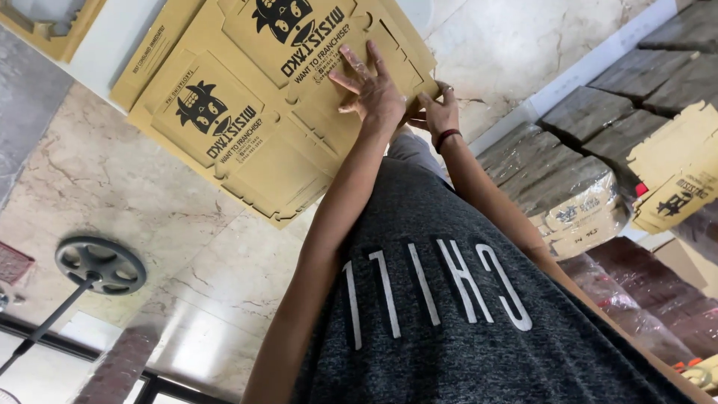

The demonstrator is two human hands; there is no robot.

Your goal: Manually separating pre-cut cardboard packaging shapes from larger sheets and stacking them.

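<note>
- Pale marble floor [97, 179] is seen from above; everything lies on it, no desk in view.
- Grey shirt [464, 322] fills the lower frame, with both arms stretched forward from it.
- Stack of flat tan cardboard box blanks [247, 127], printed in black, lies on the floor ahead, spread towards upper left.
- Plastic-wrapped bundles [576, 187] of more cardboard are stacked at right, well apart from the hands.
- Round dark fan base [101, 264] with its pole is seen at lower left.
- Left hand [370, 90] is laid flat and wide on the top blank, fingers spread, pressing down.
- Right hand [437, 112] is set at the blank's near edge just beside the left, fingers curled; whether the edge is gripped cannot be told, as it is partly hidden.
- Dark wristband [447, 136] is worn on the right wrist.
- Step judged: top blank is being pinned and taken at its edge. Next move likely calls for a firm edge hold so only one sheet is lifted.
</note>
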